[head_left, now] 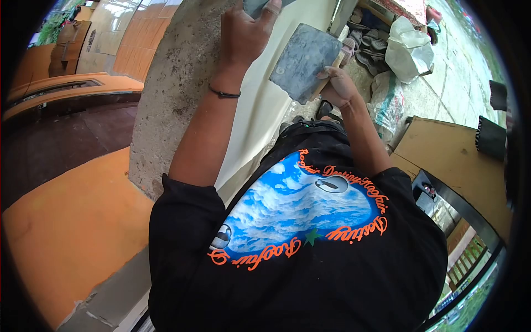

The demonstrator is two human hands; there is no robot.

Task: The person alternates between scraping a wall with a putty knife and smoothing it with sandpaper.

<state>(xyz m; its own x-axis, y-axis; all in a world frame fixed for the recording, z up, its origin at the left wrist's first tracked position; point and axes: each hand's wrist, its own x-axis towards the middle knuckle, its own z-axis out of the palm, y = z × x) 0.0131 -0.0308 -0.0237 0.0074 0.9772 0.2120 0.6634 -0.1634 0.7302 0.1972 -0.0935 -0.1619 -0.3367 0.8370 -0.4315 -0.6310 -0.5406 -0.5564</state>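
Note:
My left hand [243, 41], with a thin black band at its wrist, is raised over the rough concrete ledge. It is closed on a flat grey piece [258, 6], its thumb along the edge, most of it cut off by the top of the view. My right hand [340, 88] grips a flat, roughly square grey board [304, 61] by a wooden part at its lower right side, thumb on the edge. The board's face is smeared and its lower edge uneven. It is held tilted in front of the smooth off-white wall [257, 105].
The rough concrete ledge [171, 94] runs up the left of the wall. Beyond it lie an orange surface [83, 232] and a dark brown one [66, 144]. At the right are several shoes [371, 50], a white plastic bag [409, 50], a sack [385, 99] and a tan panel [453, 149].

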